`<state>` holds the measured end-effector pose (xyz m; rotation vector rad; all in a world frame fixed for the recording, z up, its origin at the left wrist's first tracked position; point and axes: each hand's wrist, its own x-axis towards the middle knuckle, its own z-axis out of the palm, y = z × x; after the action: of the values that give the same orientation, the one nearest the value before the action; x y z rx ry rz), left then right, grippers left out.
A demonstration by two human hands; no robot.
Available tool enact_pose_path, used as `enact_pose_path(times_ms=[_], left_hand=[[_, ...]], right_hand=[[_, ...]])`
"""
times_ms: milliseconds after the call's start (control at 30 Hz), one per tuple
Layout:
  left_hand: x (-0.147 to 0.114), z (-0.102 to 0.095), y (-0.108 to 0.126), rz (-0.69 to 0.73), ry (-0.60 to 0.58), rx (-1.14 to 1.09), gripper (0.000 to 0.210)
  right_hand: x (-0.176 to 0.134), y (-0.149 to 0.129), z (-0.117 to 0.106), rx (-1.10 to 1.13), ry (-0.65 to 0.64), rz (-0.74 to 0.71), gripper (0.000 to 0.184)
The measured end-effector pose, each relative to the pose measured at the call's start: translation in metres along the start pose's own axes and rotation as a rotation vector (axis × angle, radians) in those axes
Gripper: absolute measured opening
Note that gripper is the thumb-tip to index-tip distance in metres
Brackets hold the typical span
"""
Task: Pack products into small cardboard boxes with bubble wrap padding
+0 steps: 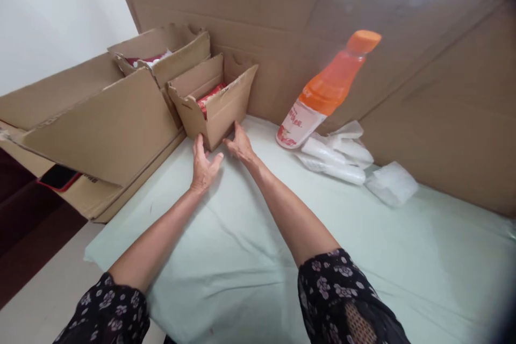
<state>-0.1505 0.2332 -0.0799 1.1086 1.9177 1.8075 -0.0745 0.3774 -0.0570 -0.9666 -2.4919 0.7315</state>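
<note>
A small open-topped cardboard box stands against the tall cardboard panel, with a red packet partly showing inside. My left hand is at the lower left of its near corner; the fingertips reach the box's side and the thumb is spread away. On the other side of that corner, my right hand has its fingers stretched along the lower part of the box. Neither hand is wrapped round anything that I can see. Whether the fingertips press on the box is hard to tell.
Left of it are a larger open box and another box with packets inside. A phone lies at the far left. An orange-capped bottle leans right, beside clear plastic wrapping. Pale green cloth covers the table.
</note>
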Motion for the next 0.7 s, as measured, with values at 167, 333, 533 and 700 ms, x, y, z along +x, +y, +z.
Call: enact_pose_path(times_ms=[167,333,533,700], left_hand=[[0.01,-0.009,-0.015,0.021,-0.047,0.007,0.077],[0.011,-0.012,-0.012,-0.065,-0.022,-0.027,0.079],[-0.002,-0.026,0.005,-0.119,-0.025,0.109,0.08],[-0.052,-0.022,0.014,0.262,-0.279,0.498,0.059]], right_hand=[[-0.013,-0.011,-0.001,-0.111,-0.055,-0.008,0.066],[-0.078,-0.033,0.004,-0.202,-0.082,-0.054,0.048],[-0.217,-0.046,-0.005,-0.358,-0.101,-0.189,0.049],[-0.338,-0.034,-0.039,-0.422,-0.06,-0.207,0.044]])
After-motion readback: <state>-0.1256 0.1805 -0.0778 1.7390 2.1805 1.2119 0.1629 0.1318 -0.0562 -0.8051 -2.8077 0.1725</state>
